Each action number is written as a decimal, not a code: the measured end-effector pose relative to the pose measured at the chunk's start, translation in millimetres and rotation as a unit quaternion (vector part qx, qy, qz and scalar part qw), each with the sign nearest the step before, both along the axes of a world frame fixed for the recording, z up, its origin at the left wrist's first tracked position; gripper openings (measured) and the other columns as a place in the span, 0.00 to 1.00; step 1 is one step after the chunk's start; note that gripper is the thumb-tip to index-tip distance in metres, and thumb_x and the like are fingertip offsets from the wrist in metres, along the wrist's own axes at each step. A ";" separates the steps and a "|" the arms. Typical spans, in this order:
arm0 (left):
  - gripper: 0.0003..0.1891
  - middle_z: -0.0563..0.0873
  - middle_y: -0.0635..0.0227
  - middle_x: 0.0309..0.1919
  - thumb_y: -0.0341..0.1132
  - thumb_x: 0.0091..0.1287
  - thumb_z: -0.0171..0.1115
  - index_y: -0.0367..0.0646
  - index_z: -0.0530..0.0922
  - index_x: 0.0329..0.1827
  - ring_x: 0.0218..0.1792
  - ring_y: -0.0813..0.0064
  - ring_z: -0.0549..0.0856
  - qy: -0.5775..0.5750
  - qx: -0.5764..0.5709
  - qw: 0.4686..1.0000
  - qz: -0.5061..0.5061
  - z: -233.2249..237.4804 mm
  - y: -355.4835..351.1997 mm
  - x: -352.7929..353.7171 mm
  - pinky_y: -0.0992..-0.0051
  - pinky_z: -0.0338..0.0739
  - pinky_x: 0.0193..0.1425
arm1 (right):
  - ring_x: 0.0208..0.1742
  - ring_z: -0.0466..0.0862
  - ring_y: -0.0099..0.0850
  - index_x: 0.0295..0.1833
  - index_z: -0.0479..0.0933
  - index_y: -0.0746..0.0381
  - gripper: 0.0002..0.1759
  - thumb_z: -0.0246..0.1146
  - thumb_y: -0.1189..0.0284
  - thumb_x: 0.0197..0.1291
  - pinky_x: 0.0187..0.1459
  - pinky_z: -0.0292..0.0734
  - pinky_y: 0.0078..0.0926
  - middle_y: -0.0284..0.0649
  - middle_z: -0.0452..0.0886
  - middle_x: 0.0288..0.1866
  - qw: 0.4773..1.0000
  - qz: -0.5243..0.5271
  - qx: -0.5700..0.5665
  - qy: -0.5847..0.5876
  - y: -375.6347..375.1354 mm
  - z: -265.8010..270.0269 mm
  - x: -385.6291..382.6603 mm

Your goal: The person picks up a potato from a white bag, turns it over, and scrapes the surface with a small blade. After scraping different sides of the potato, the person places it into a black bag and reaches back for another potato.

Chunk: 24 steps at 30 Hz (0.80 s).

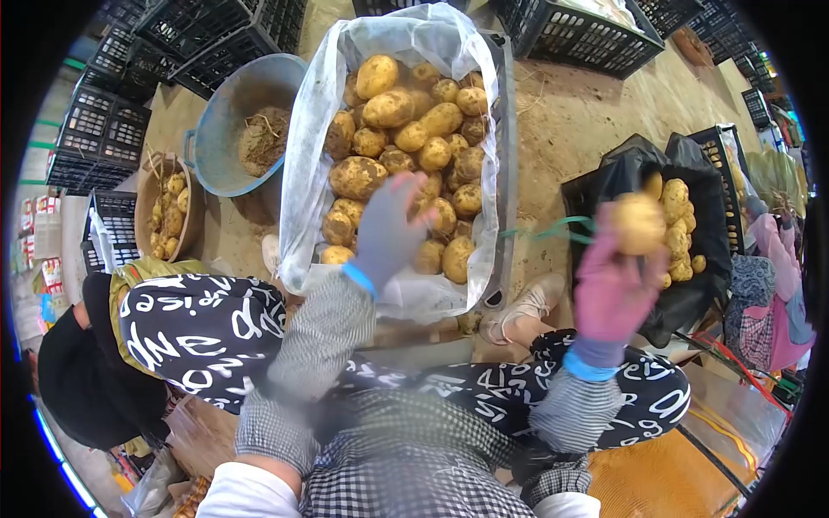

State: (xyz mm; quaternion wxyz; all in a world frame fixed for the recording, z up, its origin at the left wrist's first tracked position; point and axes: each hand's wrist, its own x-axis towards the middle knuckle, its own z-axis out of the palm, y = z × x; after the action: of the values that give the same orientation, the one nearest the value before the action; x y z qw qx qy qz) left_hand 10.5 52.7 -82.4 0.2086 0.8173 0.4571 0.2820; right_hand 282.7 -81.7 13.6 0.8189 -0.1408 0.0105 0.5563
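My left hand (391, 223), in a grey glove with pinkish fingertips, is over the lower left part of a crate of potatoes. Its fingers are spread and hold nothing visible. Soil-marked potatoes (358, 178) fill this crate, which has a translucent white liner (313, 142). On the right, my right hand (615, 281), in a pink and grey glove, is closed round a yellow potato (639, 223), blurred by motion. It is beside a crate lined with black plastic (704, 194), where cleaner potatoes (676, 216) lie.
A blue tub (207, 151) holding soil and roots stands left of the crate, near a brown basket (197, 216) of small potatoes. Black crates (596, 39) stand at the back and left. People sit nearby, one at far left (86, 371), one at far right (781, 259).
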 end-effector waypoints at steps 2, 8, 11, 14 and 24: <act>0.25 0.80 0.54 0.61 0.34 0.64 0.66 0.43 0.74 0.65 0.54 0.52 0.84 0.050 -0.029 0.998 0.007 -1.1 30.1 9.9 0.58 0.79 0.57 | 0.63 0.76 0.39 0.76 0.59 0.64 0.30 0.54 0.61 0.75 0.64 0.78 0.36 0.47 0.74 0.66 0.998 -0.063 0.002 -0.006 -3.3 20.4 11.9; 0.16 0.80 0.49 0.57 0.41 0.71 0.55 0.45 0.74 0.58 0.50 0.47 0.84 0.263 -0.151 0.953 0.020 -30.5 133.0 52.9 0.55 0.78 0.54 | 0.37 0.68 0.26 0.80 0.56 0.56 0.31 0.55 0.66 0.76 0.40 0.70 0.20 0.45 0.75 0.58 0.956 -0.083 -0.103 -0.263 5.1 10.0 -13.3; 0.21 0.83 0.51 0.54 0.38 0.70 0.59 0.44 0.72 0.65 0.48 0.51 0.86 0.206 -0.120 0.969 -0.063 -81.9 171.7 34.7 0.57 0.78 0.53 | 0.40 0.71 0.25 0.80 0.56 0.53 0.31 0.54 0.68 0.75 0.41 0.73 0.21 0.45 0.77 0.60 0.939 -0.079 -0.142 -0.303 11.8 22.4 -29.5; 0.34 0.83 0.57 0.55 0.32 0.63 0.69 0.45 0.67 0.73 0.49 0.70 0.87 0.010 -0.380 0.924 -0.052 5.8 125.4 27.5 0.69 0.83 0.50 | 0.51 0.82 0.30 0.77 0.61 0.64 0.27 0.52 0.72 0.75 0.49 0.80 0.25 0.49 0.75 0.67 0.930 -0.033 -0.141 -0.338 11.9 3.5 -35.1; 0.37 0.74 0.63 0.66 0.35 0.67 0.69 0.40 0.61 0.76 0.59 0.70 0.82 -0.436 -0.507 0.725 -0.164 88.9 -21.5 -4.4 0.72 0.80 0.59 | 0.54 0.82 0.25 0.72 0.67 0.68 0.32 0.67 0.77 0.63 0.51 0.80 0.21 0.41 0.77 0.64 0.898 0.215 -0.117 -0.367 31.9 10.9 -106.0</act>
State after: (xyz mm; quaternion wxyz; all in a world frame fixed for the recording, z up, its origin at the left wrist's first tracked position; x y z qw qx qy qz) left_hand 6.1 31.1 6.4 0.8113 0.4390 0.2498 0.2945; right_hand 176.7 -49.7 24.6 0.6032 -0.4281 -0.2560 0.6223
